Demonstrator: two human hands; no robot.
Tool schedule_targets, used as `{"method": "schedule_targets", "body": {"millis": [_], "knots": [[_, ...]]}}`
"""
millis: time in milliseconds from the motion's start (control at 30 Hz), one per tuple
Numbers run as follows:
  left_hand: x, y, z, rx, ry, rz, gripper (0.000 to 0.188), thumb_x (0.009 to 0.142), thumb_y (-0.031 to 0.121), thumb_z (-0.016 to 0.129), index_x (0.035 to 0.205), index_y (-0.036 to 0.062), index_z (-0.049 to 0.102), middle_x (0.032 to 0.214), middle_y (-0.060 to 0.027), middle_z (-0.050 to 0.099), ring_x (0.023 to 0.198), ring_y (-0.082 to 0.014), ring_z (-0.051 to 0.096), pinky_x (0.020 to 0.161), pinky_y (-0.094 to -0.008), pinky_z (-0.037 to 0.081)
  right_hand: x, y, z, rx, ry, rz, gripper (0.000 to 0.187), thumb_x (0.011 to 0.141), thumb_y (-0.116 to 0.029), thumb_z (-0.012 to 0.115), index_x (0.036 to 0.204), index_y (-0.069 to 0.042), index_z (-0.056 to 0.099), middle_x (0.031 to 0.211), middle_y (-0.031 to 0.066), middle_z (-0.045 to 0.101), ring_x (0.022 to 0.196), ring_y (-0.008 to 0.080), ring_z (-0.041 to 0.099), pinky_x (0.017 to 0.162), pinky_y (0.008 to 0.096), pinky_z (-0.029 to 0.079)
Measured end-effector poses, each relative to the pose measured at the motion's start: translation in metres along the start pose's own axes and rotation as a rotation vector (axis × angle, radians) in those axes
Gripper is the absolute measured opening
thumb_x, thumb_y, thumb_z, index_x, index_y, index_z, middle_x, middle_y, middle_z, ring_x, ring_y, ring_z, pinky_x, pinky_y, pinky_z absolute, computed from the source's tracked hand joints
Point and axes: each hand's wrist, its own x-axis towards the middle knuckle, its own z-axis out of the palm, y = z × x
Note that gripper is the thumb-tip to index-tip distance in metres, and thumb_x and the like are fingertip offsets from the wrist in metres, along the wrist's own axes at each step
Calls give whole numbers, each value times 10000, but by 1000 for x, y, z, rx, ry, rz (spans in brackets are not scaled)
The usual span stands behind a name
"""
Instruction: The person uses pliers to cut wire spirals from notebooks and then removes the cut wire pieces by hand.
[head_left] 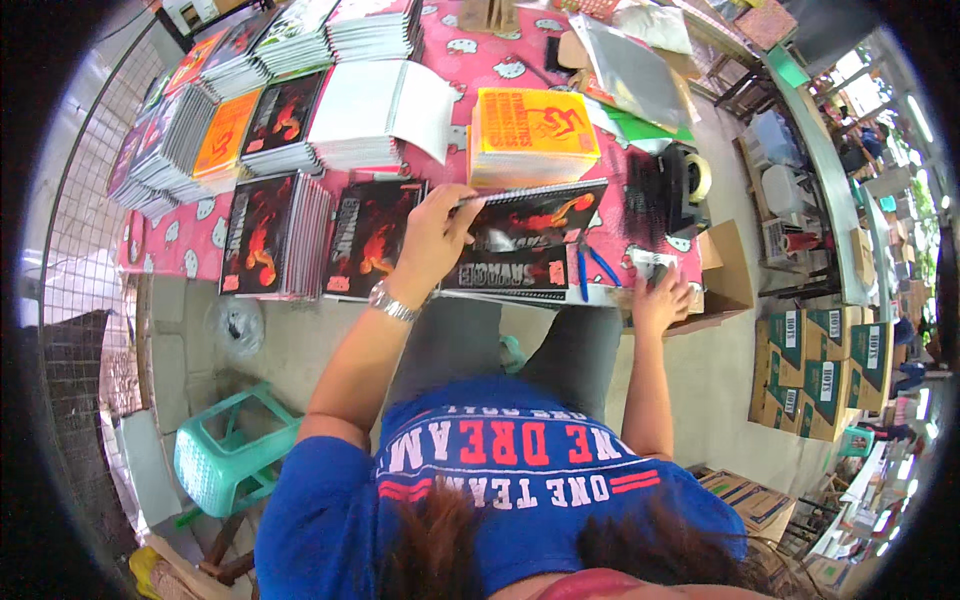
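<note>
My left hand (pixel 440 235) is closed on the left end of a black spiral-bound notebook (pixel 545 208) with a red-orange figure on its cover. That notebook is tilted up, its spiral edge away from me. Below it, at the table's front edge, lies another black notebook (pixel 515 272) with grey lettering. My right hand (pixel 664 298) is at the front right corner of the table, fingers curled around a small grey-and-white thing (pixel 655 264) that I cannot make out. A tool with blue handles (pixel 603 266) lies between the notebooks and this hand.
Stacks of black notebooks (pixel 262 235) stand at the left, with white-topped stacks (pixel 355 110) behind. An orange-covered stack (pixel 535 125) is at the middle. A black tape dispenser (pixel 688 185) and an open cardboard box (pixel 728 265) are at the right. A green stool (pixel 225 450) stands lower left.
</note>
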Motion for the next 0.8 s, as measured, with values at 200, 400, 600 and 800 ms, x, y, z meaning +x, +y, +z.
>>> {"method": "schedule_targets", "body": {"millis": [200,400,600,800], "knots": [[11,8,6,126,64,128,237,938,136,662,1132,15,597,1008,-118,609,666,-157,616,497,-266,504,-44,-64,5,246,-138,-536,685,850,-421,693,1398,-73,474,1393,239,464,1265,417,455,1022,545,364],[9,-1,0,-41,-31,-69,201,945,94,642,1127,19,603,871,-72,599,657,-125,622,531,-245,530,-7,-63,-7,662,-598,-109,555,844,-236,709,1336,-42,540,1278,202,523,1102,308,553,982,422,416],[0,-9,0,46,41,125,203,893,84,708,1059,6,621,860,-59,620,608,-103,627,509,-241,503,-42,-143,-127,1014,-38,-684,656,807,-134,730,1404,-21,483,1294,172,533,1210,327,497,1064,444,363],[1,-6,0,-39,-11,7,156,856,-14,684,1008,2,655,901,-73,634,637,-121,650,542,-247,511,-63,-192,-150,828,-148,-901,712,743,-194,760,1387,-23,508,1351,182,505,1138,352,514,1008,449,405]]}}
